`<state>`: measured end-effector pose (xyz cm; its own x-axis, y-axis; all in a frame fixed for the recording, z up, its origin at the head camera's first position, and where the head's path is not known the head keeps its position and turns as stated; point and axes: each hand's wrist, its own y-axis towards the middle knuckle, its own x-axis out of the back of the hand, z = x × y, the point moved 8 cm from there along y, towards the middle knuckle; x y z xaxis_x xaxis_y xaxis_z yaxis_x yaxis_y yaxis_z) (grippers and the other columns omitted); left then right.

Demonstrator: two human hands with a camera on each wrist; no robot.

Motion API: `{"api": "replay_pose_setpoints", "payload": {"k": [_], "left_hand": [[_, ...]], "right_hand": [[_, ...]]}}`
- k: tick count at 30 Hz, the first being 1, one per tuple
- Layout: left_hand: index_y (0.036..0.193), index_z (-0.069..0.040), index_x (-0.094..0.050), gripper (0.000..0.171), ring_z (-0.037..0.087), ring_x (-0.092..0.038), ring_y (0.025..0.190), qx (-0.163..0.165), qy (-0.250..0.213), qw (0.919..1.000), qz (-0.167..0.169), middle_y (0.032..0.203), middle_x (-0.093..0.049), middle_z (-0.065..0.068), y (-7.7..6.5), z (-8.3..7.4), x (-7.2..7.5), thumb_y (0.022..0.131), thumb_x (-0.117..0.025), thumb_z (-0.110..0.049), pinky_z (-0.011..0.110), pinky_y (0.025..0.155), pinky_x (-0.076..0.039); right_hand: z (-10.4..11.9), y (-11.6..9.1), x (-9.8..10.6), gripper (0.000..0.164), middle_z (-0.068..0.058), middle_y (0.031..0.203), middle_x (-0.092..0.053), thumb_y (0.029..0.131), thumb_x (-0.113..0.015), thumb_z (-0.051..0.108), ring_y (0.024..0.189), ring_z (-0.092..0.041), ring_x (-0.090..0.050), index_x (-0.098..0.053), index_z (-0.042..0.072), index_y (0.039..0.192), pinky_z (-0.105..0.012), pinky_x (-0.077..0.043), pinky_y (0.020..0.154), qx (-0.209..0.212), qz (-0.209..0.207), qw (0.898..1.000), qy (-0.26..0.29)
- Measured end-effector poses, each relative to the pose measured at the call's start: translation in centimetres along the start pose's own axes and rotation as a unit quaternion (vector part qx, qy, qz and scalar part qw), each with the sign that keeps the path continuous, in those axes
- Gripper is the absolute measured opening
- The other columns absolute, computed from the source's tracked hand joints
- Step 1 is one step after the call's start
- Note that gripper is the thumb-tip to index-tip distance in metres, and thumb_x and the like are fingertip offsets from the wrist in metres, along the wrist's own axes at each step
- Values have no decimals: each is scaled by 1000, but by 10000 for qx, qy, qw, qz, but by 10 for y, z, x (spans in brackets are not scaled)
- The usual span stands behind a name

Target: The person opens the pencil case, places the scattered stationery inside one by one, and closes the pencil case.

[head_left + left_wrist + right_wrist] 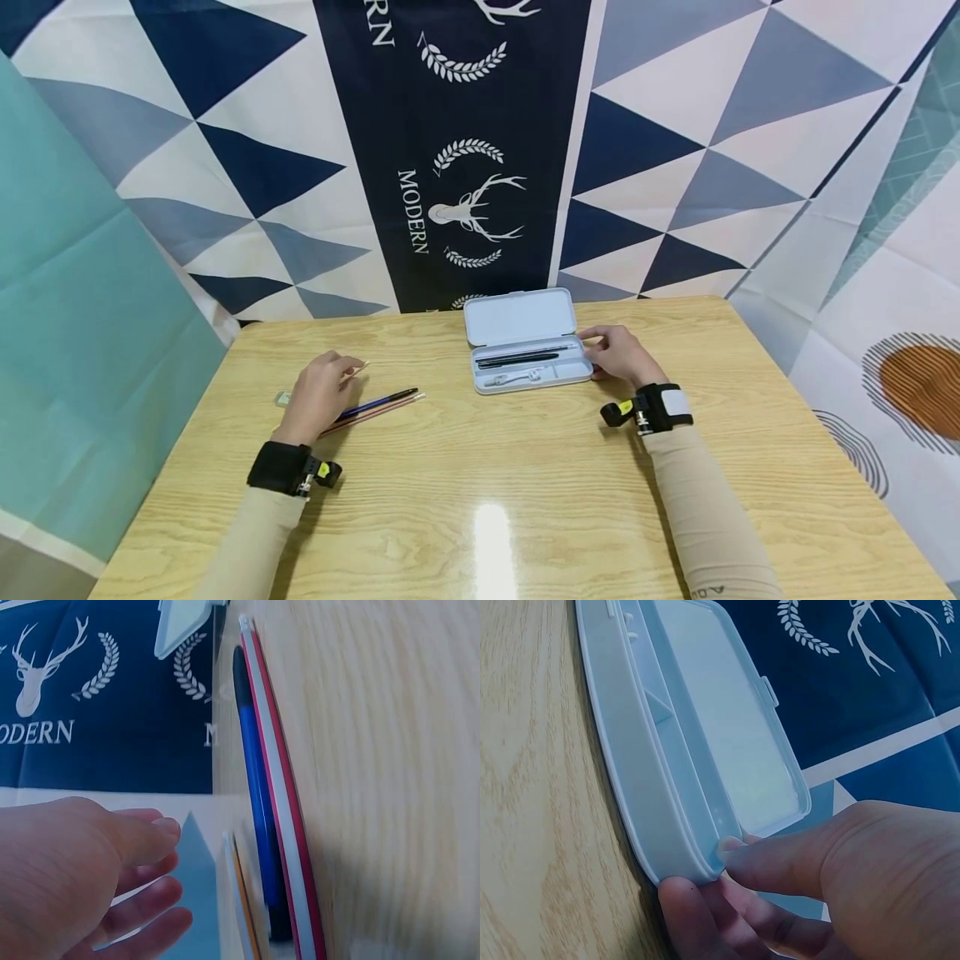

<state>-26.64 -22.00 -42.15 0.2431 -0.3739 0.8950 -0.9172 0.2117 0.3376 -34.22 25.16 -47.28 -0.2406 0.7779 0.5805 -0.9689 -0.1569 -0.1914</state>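
My left hand [318, 396] hovers over the left of the table with loosely bent fingers and nothing between them. Beside its fingertips, in the left wrist view, is a yellow-orange pencil [244, 900]. Next to that lie a blue pen [259, 780] with dark ends and a red-and-white striped pencil [279, 787]. My right hand [618, 354] pinches the right end of a pale blue pencil case [630, 742], thumb at the inner rim and fingers outside. The case's lid [519, 315] stands raised; dark pens [517, 361] lie in its back compartment, a small silver-and-white tool [513, 378] in front.
A small pale block [282, 399] sits left of my left hand, partly hidden. The wooden table [420, 500] meets a patterned cloth [480, 150] behind the case. A teal cloth [90, 333] hangs along the left edge.
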Motion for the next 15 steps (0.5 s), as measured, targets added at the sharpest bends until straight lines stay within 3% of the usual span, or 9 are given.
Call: {"api": "replay_pose_setpoints", "payload": {"k": [9, 15], "left_hand": [[122, 4, -81, 23, 38, -72, 89, 37, 12, 9999, -127, 104, -76, 24, -16, 22, 20, 99, -78, 6, 52, 79, -62], [126, 4, -80, 24, 40, -73, 93, 362, 67, 9993, 112, 107, -76, 26, -17, 37, 25, 102, -76, 1, 55, 82, -62]], "right_hand": [[-1, 0, 0, 49, -20, 107, -67, 111, -60, 4, 79, -17, -72, -58, -7, 158, -27, -67, 66, -49, 0, 10000, -27], [-1, 1, 0, 50, -20, 106, -66, 110, -60, 4, 79, -18, -72, -57, -7, 159, -27, -67, 66, -40, 12, 10000, -21]]}}
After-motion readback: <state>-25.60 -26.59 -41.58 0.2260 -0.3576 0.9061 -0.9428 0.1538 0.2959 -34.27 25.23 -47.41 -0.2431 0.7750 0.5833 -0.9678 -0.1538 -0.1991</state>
